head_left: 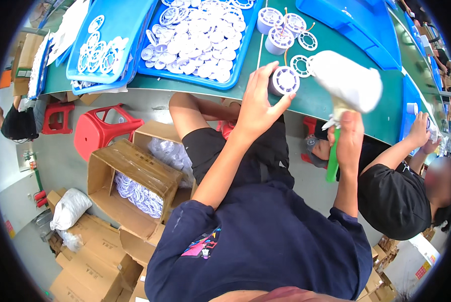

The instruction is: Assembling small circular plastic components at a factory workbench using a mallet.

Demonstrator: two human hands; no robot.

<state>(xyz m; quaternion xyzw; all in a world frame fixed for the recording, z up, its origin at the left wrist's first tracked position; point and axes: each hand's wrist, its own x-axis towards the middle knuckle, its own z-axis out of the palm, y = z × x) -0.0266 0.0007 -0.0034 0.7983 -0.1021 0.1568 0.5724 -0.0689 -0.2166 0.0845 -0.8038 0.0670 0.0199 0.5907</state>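
My left hand [258, 103] grips a small white cylindrical housing [286, 80] at the table's near edge, thumb on one side and fingers on the other. A slotted ring cap sits on its top. In my right hand [347, 138] is a mallet [349, 83] with a green handle; its bulky head looks wrapped in white material. The mallet head is raised to the right of the housing, apart from it. Beyond my left hand stand three similar housings [280, 39] with thin copper-coloured wires. Loose slotted rings [307, 41] lie beside them, one partly behind the mallet head.
A blue tray [224, 85] of white discs and a stacked blue tray [79, 75] of rings stand on the green table [180, 87]. A blue bin [356, 38] is at far right. Cardboard boxes [150, 163] and a red stool [87, 135] are at left. A co-worker [396, 199] sits at right.
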